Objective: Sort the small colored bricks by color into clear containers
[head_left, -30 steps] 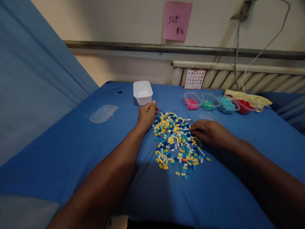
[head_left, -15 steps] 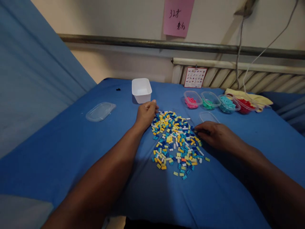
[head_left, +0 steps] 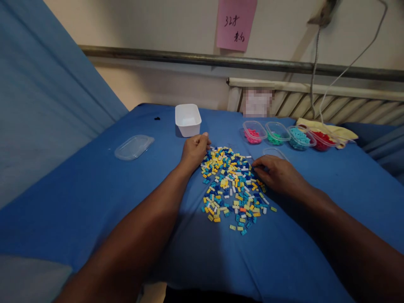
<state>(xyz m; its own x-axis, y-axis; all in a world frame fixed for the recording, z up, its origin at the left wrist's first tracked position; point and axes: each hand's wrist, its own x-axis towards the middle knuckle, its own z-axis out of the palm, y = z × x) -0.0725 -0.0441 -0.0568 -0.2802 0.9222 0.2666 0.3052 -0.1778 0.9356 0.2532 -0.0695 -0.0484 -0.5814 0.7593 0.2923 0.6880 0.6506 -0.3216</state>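
Pale wall is crossed by a metal rail, w/ a pink note stuck above it & a radiator fixed below; the card hung on the radiator is blurred out. The blue-covered worktop is bordered on the L by a blue curtain.

Approx. mid-worktop, a loose heap of small bricks is spread out toward the front edge, in yellow, white, teal & dk blue, w/ 1 orange brick seen nr its front end. The left hand is rested at the heap's far L side, fingers curled in; whether anything is gripped inside can't be told. The right hand is held at the heap's R side, thumb & fingertips brought close tog. by the outer bricks; whether one is pinched can't be told either.

The white tub is stood nr the far edge, L of centre, just beyond the left hand. A clear lid is laid toward the L edge, & a small black item is seen nr the far L corner. Toward the far R corner, 4 clear tubs are lined up, part-filled L to R w/ pink pieces, green pieces, lt blue pieces & red pieces; a yellow cloth is bunched behind the last. A 2nd lid is partly hidden behind the right hand
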